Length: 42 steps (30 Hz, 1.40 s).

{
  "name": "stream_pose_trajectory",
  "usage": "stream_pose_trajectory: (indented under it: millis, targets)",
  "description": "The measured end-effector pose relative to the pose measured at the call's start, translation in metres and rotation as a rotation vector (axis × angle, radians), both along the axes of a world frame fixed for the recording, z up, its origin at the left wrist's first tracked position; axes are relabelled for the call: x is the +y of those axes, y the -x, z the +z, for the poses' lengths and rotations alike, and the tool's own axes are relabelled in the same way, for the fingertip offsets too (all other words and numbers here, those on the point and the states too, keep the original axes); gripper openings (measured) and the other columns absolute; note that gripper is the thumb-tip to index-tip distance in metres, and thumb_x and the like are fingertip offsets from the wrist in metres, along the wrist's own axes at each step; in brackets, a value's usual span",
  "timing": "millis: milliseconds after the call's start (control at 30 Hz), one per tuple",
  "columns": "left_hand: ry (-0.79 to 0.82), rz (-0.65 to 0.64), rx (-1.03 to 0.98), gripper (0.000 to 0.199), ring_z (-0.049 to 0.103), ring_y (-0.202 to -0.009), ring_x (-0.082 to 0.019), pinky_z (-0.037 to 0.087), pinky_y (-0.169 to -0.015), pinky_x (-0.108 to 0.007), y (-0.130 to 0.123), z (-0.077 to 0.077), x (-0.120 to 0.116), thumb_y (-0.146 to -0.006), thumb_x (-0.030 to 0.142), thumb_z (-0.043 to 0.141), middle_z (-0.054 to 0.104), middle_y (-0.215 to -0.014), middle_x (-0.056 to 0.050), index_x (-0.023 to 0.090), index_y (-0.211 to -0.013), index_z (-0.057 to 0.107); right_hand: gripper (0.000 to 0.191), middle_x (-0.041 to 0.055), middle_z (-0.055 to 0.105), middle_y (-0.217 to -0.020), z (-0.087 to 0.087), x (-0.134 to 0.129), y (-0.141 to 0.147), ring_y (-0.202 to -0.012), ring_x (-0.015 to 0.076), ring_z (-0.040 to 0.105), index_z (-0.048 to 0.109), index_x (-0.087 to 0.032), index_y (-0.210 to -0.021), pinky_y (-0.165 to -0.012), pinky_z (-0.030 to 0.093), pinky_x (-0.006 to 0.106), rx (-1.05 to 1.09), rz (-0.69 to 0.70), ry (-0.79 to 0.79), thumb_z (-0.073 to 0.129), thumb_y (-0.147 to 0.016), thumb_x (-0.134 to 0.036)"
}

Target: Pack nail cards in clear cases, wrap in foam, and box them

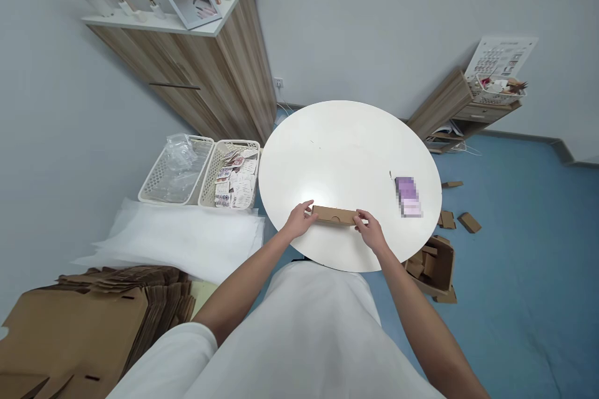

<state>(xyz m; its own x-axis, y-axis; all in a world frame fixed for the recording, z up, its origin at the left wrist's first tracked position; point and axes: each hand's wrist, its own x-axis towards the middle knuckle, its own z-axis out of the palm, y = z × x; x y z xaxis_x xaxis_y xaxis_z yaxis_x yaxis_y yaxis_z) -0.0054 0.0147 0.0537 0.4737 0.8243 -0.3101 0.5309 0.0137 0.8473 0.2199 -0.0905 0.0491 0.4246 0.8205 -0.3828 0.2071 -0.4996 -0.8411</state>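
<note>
A long, narrow brown cardboard box (334, 214) lies near the front edge of the round white table (337, 149). Its lid looks closed, with a small half-round notch along the near side. My left hand (301, 221) grips the box's left end, thumb and fingers bent around the corner. At the opposite end, my right hand (371, 230) pinches the right corner. To the right on the same tabletop lies a blurred-out purple and pink item (408, 197), apart from both hands.
Left of the table stand a white basket of printed cards (236, 177) and a basket of clear plastic bags (178, 168). White sheets (187, 237) and stacked flat cardboard (79, 330) lie nearer. On the right floor, a carton (447, 265) holds small boxes, with loose boxes (469, 222) beside it.
</note>
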Motion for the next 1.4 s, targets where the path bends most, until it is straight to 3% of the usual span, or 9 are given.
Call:
stream_pose_trajectory:
  millis: [167, 567, 733, 867, 1000, 1133, 1267, 1400]
  targets:
    - [0.126, -0.040, -0.060, 0.050, 0.056, -0.078, -0.014, 0.046, -0.071, -0.028, 0.004, -0.008, -0.005, -0.078, 0.043, 0.049, 0.053, -0.107, -0.007, 0.023, -0.123, 0.043, 0.050, 0.0076, 0.053, -0.110, 0.000, -0.010, 0.009, -0.069, 0.0152, 0.060, 0.047, -0.023, -0.114, -0.073, 0.048, 0.038, 0.044, -0.024, -0.015, 0.048, -0.073, -0.052]
    - [0.181, 0.050, -0.142, 0.039, 0.057, -0.082, -0.013, 0.047, -0.072, -0.028, -0.002, -0.010, -0.026, -0.079, 0.036, 0.048, 0.051, -0.111, -0.007, 0.022, -0.116, 0.047, 0.050, 0.0090, 0.051, -0.116, 0.010, -0.023, 0.011, -0.080, 0.0173, 0.058, 0.050, -0.022, -0.110, -0.079, 0.046, 0.040, 0.080, -0.090, -0.034, 0.055, -0.069, -0.049]
    - [0.208, 0.043, -0.053, 0.033, 0.057, -0.080, -0.014, 0.047, -0.069, -0.028, -0.022, -0.009, -0.039, -0.080, 0.044, 0.044, 0.056, -0.101, -0.006, 0.019, -0.101, 0.049, 0.038, 0.0087, 0.053, -0.110, 0.003, -0.046, 0.003, -0.081, 0.0175, 0.058, 0.052, -0.020, -0.098, -0.076, 0.047, 0.035, 0.172, -0.221, -0.048, 0.053, -0.070, -0.047]
    - [0.233, 0.098, 0.066, 0.043, 0.059, -0.081, -0.016, 0.047, -0.068, -0.028, -0.048, -0.012, -0.052, -0.075, 0.037, 0.053, 0.054, -0.099, -0.008, 0.017, -0.111, 0.042, 0.038, 0.0087, 0.054, -0.107, -0.010, -0.063, -0.009, -0.081, 0.0178, 0.060, 0.049, -0.019, -0.096, -0.074, 0.047, 0.034, 0.210, -0.324, -0.003, 0.059, -0.066, -0.041]
    - [0.198, 0.037, 0.049, 0.042, 0.059, -0.088, -0.017, 0.047, -0.069, -0.027, -0.083, -0.012, -0.068, -0.074, 0.026, 0.052, 0.053, -0.100, -0.008, 0.016, -0.114, 0.044, 0.044, 0.0079, 0.056, -0.106, -0.019, -0.081, -0.032, -0.092, 0.0184, 0.057, 0.048, -0.020, -0.104, -0.078, 0.045, 0.034, 0.225, -0.337, -0.049, 0.059, -0.063, -0.031]
    - [-0.019, -0.088, 0.097, 0.045, 0.054, -0.095, -0.020, 0.046, -0.075, -0.032, -0.136, -0.005, -0.090, -0.074, 0.026, 0.053, 0.054, -0.100, -0.006, 0.021, -0.117, 0.044, 0.041, 0.0074, 0.058, -0.102, -0.019, -0.115, -0.075, -0.093, 0.0186, 0.054, 0.051, -0.020, -0.102, -0.078, 0.044, 0.034, 0.090, -0.431, -0.085, 0.058, -0.063, -0.030]
    - [-0.101, -0.312, 0.107, 0.051, 0.055, -0.087, -0.018, 0.047, -0.072, -0.033, -0.216, 0.004, -0.121, -0.075, 0.027, 0.053, 0.052, -0.105, -0.007, 0.024, -0.123, 0.039, 0.044, 0.0093, 0.054, -0.106, -0.014, -0.170, -0.131, -0.083, 0.0173, 0.054, 0.049, -0.020, -0.107, -0.067, 0.046, 0.031, 0.023, -0.619, -0.087, 0.054, -0.067, -0.038]
    - [-0.059, -0.571, 0.088, 0.054, 0.054, -0.086, -0.018, 0.048, -0.071, -0.031, -0.309, -0.001, -0.156, -0.074, 0.030, 0.055, 0.050, -0.105, -0.008, 0.024, -0.125, 0.038, 0.051, 0.0103, 0.051, -0.102, -0.019, -0.229, -0.185, -0.085, 0.0186, 0.051, 0.048, -0.018, -0.110, -0.067, 0.047, 0.031, -0.113, -0.809, -0.019, 0.055, -0.066, -0.043]
